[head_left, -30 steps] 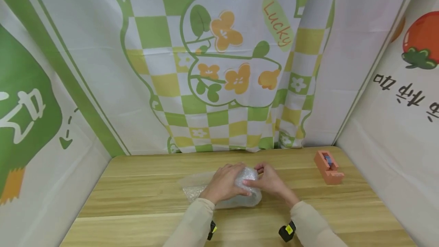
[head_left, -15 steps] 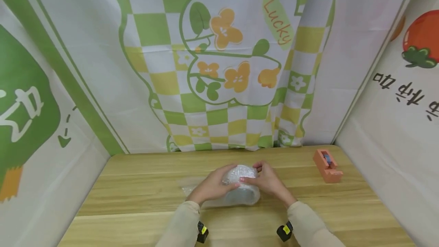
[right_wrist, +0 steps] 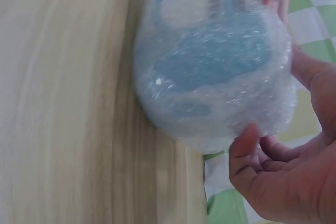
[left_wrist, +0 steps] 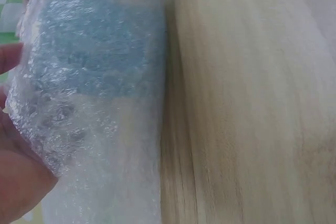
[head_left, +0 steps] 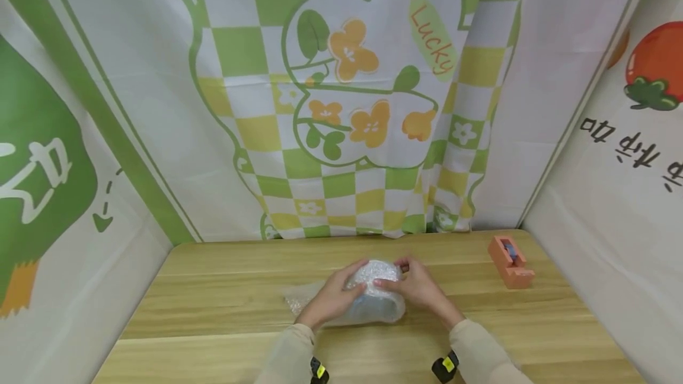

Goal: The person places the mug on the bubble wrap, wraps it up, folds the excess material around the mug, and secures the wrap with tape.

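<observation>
On the table, a light-blue mug point(right_wrist: 220, 56) with a ring-shaped handle shows through layers of clear bubble wrap point(head_left: 377, 271). My left hand point(head_left: 332, 298) holds the bundle from its left side, thumb towards me and fingers over the far side. At the right end, my right hand point(head_left: 421, 289) grips the wrap with its thumb on the near face and fingers behind. The left wrist view shows the blue body point(left_wrist: 100, 45) under the crinkled film, with part of the left hand at the edge. A loose tail of wrap point(head_left: 296, 300) lies flat to the left.
An orange tape dispenser point(head_left: 510, 262) with a blue roll stands at the table's right rear. Wood-grain tabletop point(head_left: 224, 301) surrounds the bundle. A green-and-white checked curtain point(head_left: 341, 188) hangs behind the table, and printed cloth walls point(head_left: 613, 224) rise at both sides.
My left hand has slid left off the top of the bundle to its left side, uncovering more wrap. My right hand has kept its grip at the right end, almost unmoved.
</observation>
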Demonstrator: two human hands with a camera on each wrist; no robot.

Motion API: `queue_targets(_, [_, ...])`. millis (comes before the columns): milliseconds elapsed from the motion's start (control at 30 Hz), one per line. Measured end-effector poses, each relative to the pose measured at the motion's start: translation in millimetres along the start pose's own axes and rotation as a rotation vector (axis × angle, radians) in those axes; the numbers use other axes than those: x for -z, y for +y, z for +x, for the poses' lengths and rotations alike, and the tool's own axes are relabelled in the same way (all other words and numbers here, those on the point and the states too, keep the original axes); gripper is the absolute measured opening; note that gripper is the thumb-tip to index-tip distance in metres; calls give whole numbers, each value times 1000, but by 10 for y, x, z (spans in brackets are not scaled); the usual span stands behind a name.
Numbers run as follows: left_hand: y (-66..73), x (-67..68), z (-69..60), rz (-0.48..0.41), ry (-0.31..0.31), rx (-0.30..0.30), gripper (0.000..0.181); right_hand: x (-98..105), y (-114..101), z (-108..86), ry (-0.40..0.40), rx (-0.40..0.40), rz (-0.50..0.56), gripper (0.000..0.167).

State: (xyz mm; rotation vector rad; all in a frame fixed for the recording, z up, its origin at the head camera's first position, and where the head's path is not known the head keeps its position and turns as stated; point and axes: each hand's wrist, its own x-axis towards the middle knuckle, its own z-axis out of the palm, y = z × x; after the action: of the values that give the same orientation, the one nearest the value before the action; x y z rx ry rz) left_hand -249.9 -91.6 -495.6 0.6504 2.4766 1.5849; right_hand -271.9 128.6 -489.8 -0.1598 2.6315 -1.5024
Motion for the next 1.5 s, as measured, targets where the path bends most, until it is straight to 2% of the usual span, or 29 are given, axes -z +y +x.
queue_targets(167, [24,-23,-6,38,-23,4,57,64,-24,-21,-72,-44,86,69])
queue_targets(267, [36,-20,-11,40,-40,27,57,61,-41,-27,-88,-29,76,77])
queue_targets(367, [38,-11,-16,42,-49,32,57,44,-59,-37,-78,44,-2,83])
queue_targets(467, [29,-4,-30,38,-53,39,57,40,-78,-41,-69,162,-118,84])
queue_targets(567, [12,-2,-54,20,-36,55,59,39,-91,-27,-122,261,-175,80])
queue_targets(733, [-3,6,-88,-11,26,71,58,29,-88,0,-240,315,-178,75])
queue_targets(933, [-15,-1,-86,63,55,29,55,50,-75,13,-254,364,-259,71])
queue_targets(1100, [-88,24,-137,172,66,-21,59,67,-66,22,-257,369,-284,68])
queue_targets(1233, [-158,102,-207,234,43,-21,58,76,-77,27,-261,355,-286,68])
queue_targets(1333, [-182,180,-234,264,13,-11,52,83,-88,35,-260,343,-291,68])
queue_targets(1500, [-211,261,-219,332,23,-36,38,84,-94,67,-268,325,-286,68])
